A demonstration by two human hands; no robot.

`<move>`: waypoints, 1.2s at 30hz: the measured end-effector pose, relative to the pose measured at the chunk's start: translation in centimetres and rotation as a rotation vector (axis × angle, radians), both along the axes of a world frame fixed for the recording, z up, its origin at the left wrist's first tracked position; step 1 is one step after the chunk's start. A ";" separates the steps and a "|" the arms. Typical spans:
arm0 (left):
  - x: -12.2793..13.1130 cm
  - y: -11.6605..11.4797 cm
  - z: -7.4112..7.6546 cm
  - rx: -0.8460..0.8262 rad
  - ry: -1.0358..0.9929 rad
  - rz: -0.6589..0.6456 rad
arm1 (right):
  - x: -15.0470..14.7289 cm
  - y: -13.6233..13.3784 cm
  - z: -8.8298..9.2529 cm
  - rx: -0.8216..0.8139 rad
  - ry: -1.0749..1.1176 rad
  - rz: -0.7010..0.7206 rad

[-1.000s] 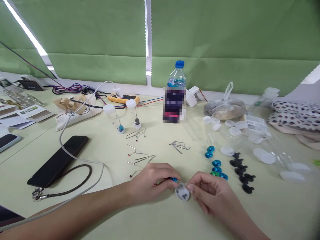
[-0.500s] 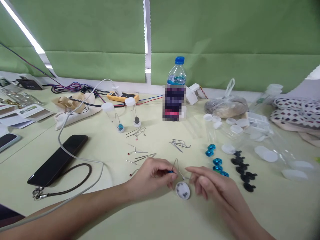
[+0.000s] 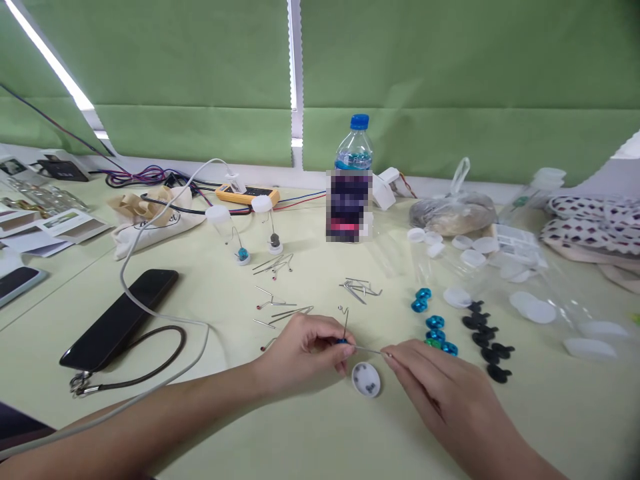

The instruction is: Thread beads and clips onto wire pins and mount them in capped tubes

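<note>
Near the middle, my left hand (image 3: 313, 350) pinches a small blue part (image 3: 343, 341) from which a bent wire (image 3: 346, 323) stands up. A thin metal rod (image 3: 370, 350) spans the gap between my hands. Its right end is in the fingertips of my right hand (image 3: 440, 380), its left end at the blue part. Just below the rod lies a round white cap (image 3: 367, 393) holding several tiny dark pieces. Blue metal parts (image 3: 435, 323) and one green part (image 3: 433, 343) are right of it, beside several black pieces (image 3: 483, 337).
Metal rods (image 3: 360, 288) lie ahead, more wires (image 3: 275, 303) to their left. Two clear tubes with white caps (image 3: 219, 214) stand farther back. A bottle (image 3: 354, 153), black phone (image 3: 120, 317), white cable (image 3: 150, 310) and clear bag (image 3: 453, 212) surround the work area.
My right hand has closed its fingertips on the rod, which now lies level against the blue part. The bent wire in my left hand has turned, its free end now pointing up.
</note>
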State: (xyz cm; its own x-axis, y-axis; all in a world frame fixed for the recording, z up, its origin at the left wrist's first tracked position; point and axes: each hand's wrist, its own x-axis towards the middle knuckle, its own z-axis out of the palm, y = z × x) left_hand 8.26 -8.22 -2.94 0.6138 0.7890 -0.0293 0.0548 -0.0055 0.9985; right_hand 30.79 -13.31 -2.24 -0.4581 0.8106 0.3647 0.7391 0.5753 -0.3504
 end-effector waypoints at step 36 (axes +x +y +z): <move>0.2 0.0 -0.2 -0.170 -0.195 0.025 | 0.6 -0.1 -0.2 -0.037 -0.013 -0.035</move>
State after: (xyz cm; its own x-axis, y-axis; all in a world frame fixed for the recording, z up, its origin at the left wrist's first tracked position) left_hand 8.45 -8.24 -3.18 0.6010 0.7979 -0.0459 -0.1413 0.1626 0.9765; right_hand 31.35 -13.46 -2.40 -0.4336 0.8392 0.3281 0.7632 0.5356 -0.3615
